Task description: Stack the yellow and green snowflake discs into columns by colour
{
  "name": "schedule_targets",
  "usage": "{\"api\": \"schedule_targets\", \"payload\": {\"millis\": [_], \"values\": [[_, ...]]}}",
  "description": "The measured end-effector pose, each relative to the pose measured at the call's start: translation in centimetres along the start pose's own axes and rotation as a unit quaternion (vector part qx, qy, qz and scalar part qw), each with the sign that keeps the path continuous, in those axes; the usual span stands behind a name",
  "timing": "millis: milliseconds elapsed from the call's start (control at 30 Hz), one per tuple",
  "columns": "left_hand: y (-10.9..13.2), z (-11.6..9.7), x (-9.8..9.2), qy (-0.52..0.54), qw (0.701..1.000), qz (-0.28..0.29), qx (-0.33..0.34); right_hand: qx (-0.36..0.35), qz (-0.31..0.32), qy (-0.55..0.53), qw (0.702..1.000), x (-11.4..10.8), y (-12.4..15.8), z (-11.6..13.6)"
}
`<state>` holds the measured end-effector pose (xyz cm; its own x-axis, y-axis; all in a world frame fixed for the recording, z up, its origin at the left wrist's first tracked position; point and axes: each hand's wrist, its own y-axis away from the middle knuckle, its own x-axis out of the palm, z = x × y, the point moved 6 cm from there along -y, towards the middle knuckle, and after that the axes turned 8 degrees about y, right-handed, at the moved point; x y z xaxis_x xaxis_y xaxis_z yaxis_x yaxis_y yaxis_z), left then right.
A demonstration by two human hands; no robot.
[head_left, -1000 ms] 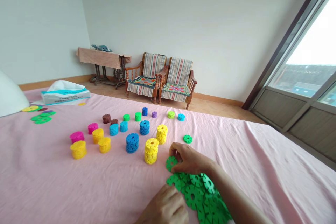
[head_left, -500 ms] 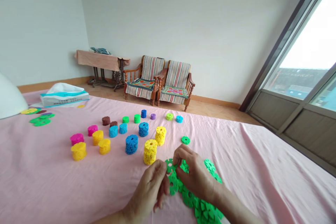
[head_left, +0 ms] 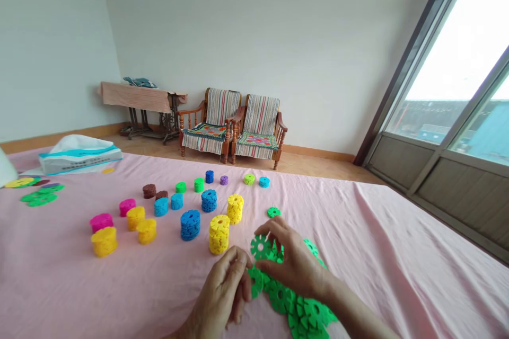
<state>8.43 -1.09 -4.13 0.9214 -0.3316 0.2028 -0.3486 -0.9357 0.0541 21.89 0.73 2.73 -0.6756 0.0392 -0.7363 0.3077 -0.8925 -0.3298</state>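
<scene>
2 tall yellow stacks [head_left: 219, 235] near left hand [head_left: 219, 288].

Bare hands [head_left: 296, 262], bare forearms [head_left: 353, 304]

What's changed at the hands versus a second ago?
Left hand shifted left and forward and turned thumb-up; whether it grips anything is unclear. Right hand still pinches a green disc. Unmoved: yellow stacks, blue stacks, lone disc beyond the hands.
</scene>
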Motion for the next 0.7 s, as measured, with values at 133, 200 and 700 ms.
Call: {"api": "schedule_targets", "payload": {"millis": [133,200,700], "values": [[0.0,-0.2,0.3,-0.011,0.999,0.033,0.002,0.130,-0.105,0.035,0.985,-1.3,-3.1,-7.6],[0.0,0.0,0.3,-0.006,0.999,0.044,-0.002,0.176,-0.116,0.048,0.976,-1.1,-4.4,-10.9],[0.0,0.4,0.5,0.004,0.998,0.053,-0.031,0.195,-0.103,0.078,0.972,0.5,-5.8,-14.6]]}}
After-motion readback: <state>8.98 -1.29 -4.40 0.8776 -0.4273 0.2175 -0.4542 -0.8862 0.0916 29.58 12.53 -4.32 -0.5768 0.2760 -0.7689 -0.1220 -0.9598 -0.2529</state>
